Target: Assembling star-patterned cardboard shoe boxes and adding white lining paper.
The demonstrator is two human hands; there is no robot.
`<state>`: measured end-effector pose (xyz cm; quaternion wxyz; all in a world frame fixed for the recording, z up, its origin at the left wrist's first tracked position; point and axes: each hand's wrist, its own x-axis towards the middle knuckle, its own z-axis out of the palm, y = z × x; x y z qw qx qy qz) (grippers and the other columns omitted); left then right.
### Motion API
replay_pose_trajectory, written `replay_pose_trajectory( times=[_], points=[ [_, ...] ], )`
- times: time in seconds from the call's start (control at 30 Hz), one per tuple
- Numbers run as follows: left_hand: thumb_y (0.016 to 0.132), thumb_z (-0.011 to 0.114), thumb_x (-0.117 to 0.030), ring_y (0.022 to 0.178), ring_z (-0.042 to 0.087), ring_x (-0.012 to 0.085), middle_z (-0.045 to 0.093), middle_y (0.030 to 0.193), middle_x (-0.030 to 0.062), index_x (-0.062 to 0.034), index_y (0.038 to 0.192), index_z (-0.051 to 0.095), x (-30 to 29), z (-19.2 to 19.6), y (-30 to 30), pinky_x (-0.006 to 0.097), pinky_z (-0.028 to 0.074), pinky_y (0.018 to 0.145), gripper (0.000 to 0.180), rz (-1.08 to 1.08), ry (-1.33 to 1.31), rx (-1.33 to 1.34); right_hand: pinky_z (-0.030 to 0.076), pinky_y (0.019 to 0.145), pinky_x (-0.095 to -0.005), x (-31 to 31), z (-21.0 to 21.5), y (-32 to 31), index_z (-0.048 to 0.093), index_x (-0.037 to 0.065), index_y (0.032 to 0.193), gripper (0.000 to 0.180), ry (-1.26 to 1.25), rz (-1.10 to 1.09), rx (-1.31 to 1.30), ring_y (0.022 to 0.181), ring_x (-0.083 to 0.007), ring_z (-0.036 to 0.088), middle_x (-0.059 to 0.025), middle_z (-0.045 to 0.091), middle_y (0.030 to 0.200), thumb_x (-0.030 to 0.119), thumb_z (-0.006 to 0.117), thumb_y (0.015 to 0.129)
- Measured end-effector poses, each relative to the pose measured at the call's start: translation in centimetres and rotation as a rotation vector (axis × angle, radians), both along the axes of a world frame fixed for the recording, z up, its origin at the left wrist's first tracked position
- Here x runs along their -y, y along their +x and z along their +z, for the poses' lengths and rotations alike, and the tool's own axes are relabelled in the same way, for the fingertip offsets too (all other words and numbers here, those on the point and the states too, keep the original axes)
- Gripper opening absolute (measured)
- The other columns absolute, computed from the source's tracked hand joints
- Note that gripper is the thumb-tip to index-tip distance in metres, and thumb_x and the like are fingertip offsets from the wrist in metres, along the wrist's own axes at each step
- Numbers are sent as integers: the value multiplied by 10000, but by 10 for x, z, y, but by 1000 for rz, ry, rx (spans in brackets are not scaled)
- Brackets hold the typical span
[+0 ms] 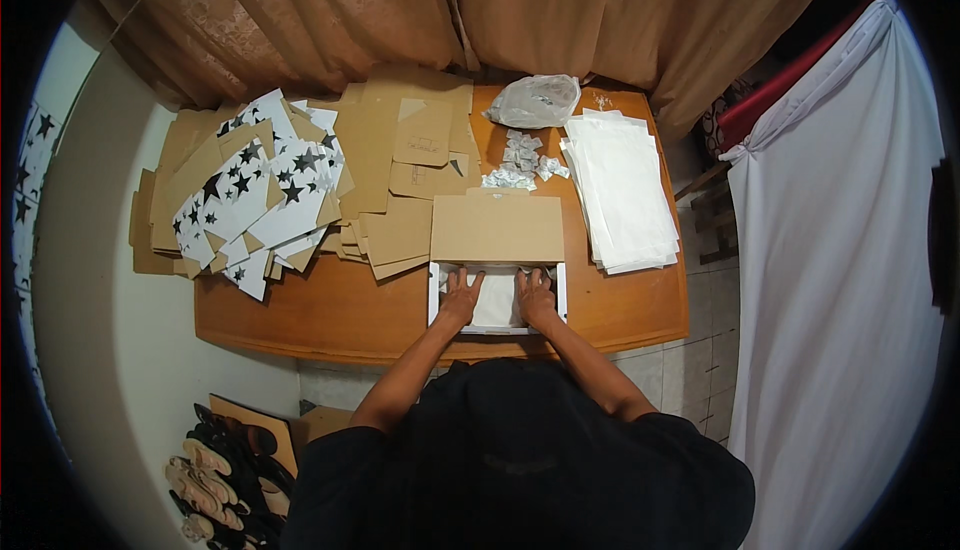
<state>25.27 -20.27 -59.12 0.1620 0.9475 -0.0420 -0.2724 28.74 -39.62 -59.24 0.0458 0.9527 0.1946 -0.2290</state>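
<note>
An open cardboard box (497, 230) lies at the table's front edge, its brown lid folded back and its side walls white. White paper (497, 300) lines the inside. My left hand (461, 297) reaches into the left part of the box with fingers spread on the paper. Mirroring it, my right hand (536, 297) rests on the paper near the right wall, fingers apart. Neither hand grips anything that I can see. Whether something lies under the paper is hidden.
Behind the box lie small white packets (520, 155) and a translucent plastic bag (535, 102). A stack of white sheets (622, 190) sits to the right. Flat brown cardboard (380, 180) and star-printed white cardboard (290, 190) pile up on the left. Shoes (205, 480) stand low at left.
</note>
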Motion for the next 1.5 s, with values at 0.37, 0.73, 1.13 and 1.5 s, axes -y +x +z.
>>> replay_pose_trajectory(
  times=[0.37,0.73,1.13,1.5],
  points=[
    [829,733,-173,1226,562,454,569,1306,284,-30,1252,618,-8,3,11,490,539,948,460,-15,-64,-108,579,835,-485,11,16,18,648,-40,1158,348,184,113,-258,1067,-462,655,-319,621,1211,146,566,876],
    [903,620,-457,1006,693,401,718,1056,235,-62,1037,744,-13,4,10,498,542,862,436,-188,-57,-355,557,790,-463,7,11,25,745,-18,953,322,47,108,-592,982,-400,706,-267,709,1031,143,578,729],
    [931,623,-426,1062,680,401,698,1141,246,-9,1086,726,-8,10,11,495,547,893,457,-181,-20,-361,553,773,-465,17,8,20,753,32,948,330,68,115,-502,962,-393,708,-248,713,1013,178,584,706],
    [940,592,-383,1008,690,420,704,1061,276,40,1003,723,-11,2,4,490,549,868,448,-166,-95,-364,542,695,-452,18,10,18,754,56,914,329,20,156,-515,894,-377,717,-219,724,950,190,583,668]
  ],
)
